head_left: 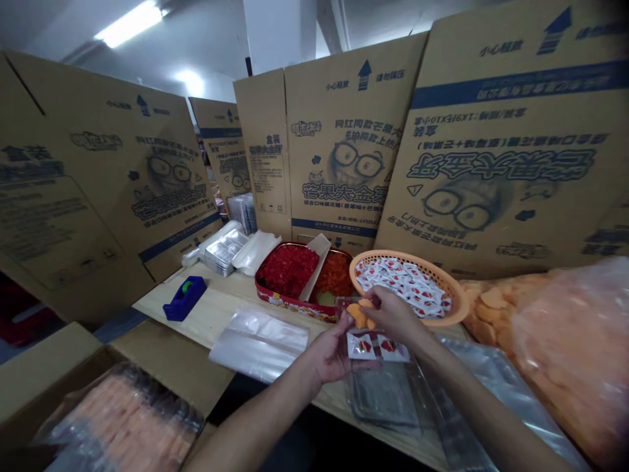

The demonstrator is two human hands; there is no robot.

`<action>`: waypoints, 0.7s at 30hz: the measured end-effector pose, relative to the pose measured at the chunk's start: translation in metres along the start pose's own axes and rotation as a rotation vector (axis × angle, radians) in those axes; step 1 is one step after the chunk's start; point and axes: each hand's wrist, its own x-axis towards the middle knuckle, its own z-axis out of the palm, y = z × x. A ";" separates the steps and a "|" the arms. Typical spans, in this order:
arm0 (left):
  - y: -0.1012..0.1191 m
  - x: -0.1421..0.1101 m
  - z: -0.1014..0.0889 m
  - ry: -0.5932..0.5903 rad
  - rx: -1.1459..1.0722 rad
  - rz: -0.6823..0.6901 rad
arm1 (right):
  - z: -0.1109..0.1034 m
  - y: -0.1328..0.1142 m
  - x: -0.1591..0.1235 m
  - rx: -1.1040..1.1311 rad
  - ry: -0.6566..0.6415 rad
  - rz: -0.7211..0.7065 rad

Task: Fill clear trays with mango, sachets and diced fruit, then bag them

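My left hand [334,354] holds up a small clear plastic tray, its fingers wrapped round the side. Orange candy pieces [360,314] lie at the tray's far end, and two white printed sachets [378,347] sit in its near part. My right hand [390,311] is closed at the far right of the tray, its fingertips on an orange piece. Below the hands, more clear plastic trays [386,393] lie on the table. Just beyond the right hand stands an orange basket [462,305] with many white sachets [398,278].
A red tin [289,305] holds red and orange packets. Nearby are a blue tape dispenser [185,298], plastic bags [263,341] and stacked clear trays [223,249]. A large bag of orange pieces [565,341] is at right. Cartons [344,157] stand behind; an open box [162,354] is lower left.
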 end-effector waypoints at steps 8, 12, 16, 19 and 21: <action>0.013 -0.010 -0.011 0.038 -0.013 -0.001 | 0.000 -0.011 0.001 -0.214 0.001 -0.036; 0.023 -0.016 -0.026 0.059 -0.051 0.017 | 0.020 -0.008 0.010 -0.073 -0.052 -0.139; 0.036 -0.022 -0.041 0.058 -0.070 0.000 | 0.039 -0.018 0.025 0.022 -0.092 -0.213; 0.047 -0.030 -0.057 0.077 -0.039 0.021 | 0.050 -0.031 0.045 0.061 -0.036 -0.232; 0.056 -0.040 -0.071 0.088 -0.021 0.052 | 0.061 -0.040 0.066 0.069 -0.042 -0.201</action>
